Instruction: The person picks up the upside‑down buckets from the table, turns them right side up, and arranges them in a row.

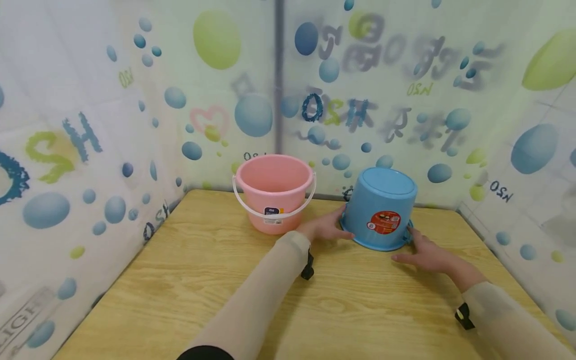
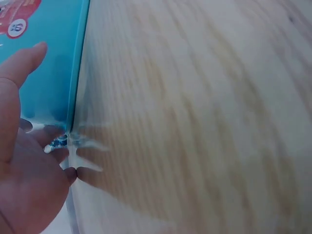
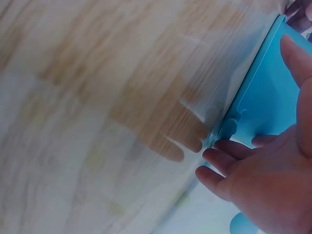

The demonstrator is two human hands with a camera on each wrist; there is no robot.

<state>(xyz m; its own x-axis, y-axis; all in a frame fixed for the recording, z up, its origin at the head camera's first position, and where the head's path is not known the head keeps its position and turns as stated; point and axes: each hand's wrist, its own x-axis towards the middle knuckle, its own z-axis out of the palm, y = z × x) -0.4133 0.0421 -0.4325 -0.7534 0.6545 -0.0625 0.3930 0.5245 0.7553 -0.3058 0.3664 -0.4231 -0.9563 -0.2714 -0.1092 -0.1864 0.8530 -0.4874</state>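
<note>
**Inverted blue bucket standing between both hands**

From the person's viewpoint, the blue plastic bucket is standing upside down at one o'clock on the wood-grain worktop. Its wide rim is bearing on the surface, apparently giving it a steady footing, and its red label is facing the person. The left hand is flanking the rim at nine o'clock and the right hand at four o'clock; this placing is probably serving to steady the bucket evenly. On both hands the fingers are lying loosely spread, thumbs apart, pinching nothing; firm contact cannot be confirmed. The pink bucket is standing upright at twelve o'clock, its white handle hanging across the front, presumably by its own weight.
</note>
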